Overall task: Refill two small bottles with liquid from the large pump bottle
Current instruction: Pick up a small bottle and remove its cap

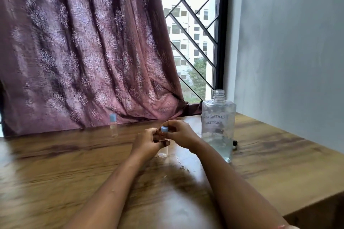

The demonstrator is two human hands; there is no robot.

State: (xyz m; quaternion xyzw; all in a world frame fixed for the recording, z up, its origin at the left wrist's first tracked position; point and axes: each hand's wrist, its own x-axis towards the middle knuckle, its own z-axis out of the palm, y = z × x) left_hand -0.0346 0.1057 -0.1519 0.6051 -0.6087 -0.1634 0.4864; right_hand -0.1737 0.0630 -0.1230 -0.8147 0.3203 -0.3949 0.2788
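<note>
As two hands (147,142) (179,134) grip one small bottle (164,129), another bottle (113,126) stands apart.

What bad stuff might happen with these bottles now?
The large bottle stands open, close by the right forearm; a bump may tip and spill it. The right hand pinches the blue cap of the small bottle that the left hand holds; the cap may slip and roll off the table.

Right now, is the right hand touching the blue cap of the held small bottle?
Touching. The head view shows the right hand pinching the blue cap atop the small bottle, which the left hand grips.
</note>
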